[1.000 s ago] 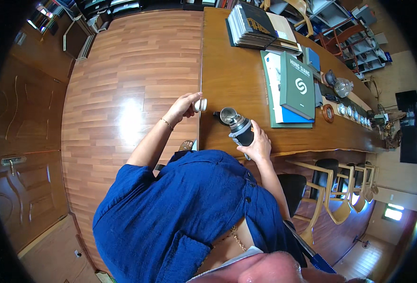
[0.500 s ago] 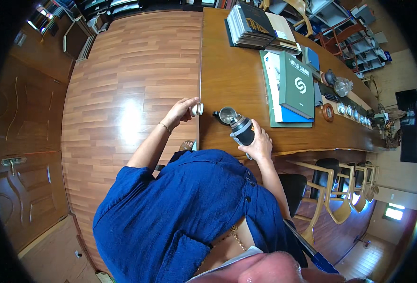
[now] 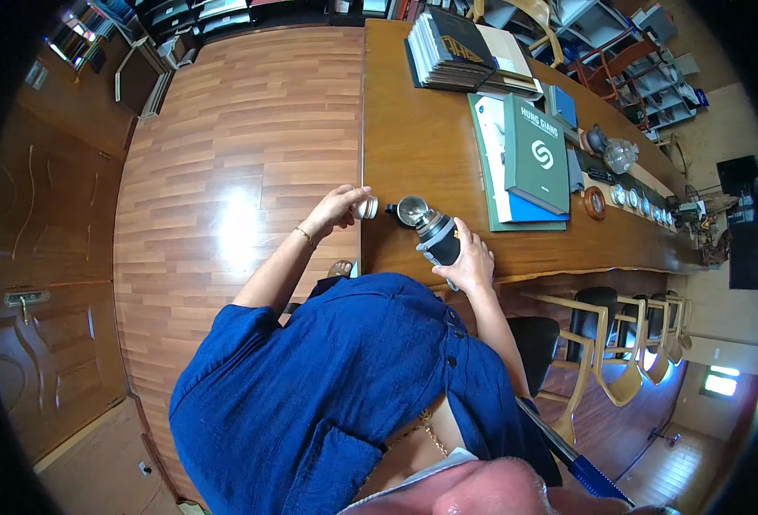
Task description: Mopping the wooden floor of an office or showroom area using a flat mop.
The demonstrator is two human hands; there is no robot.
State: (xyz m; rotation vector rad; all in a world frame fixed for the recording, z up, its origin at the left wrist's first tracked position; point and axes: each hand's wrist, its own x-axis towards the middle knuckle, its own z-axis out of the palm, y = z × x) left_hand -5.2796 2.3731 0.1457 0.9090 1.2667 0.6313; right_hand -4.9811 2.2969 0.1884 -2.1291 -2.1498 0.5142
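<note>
My right hand [image 3: 471,263] wraps round a black and grey thermos flask [image 3: 441,240]. The flask tilts to the left, its metal mouth at the rim of a steel cup [image 3: 410,209] with a black handle. Whether liquid runs between them is too small to make out. At the table's left edge, my left hand [image 3: 336,209] is closed on a small white and silver round stopper [image 3: 368,208], just left of the cup's handle. Both hands are near the corner of the wooden table [image 3: 413,154].
Right of the flask lie a green hardcover book [image 3: 537,154] and folders. A stack of thick albums [image 3: 456,51] sits at the far end. A round wooden piece [image 3: 595,203] and several small cups [image 3: 632,197] stand further right. Chairs [image 3: 597,326] line the near side.
My left hand has shifted slightly right, bringing the stopper over the table edge, closer to the cup. The flask and my right hand look nearly unchanged.
</note>
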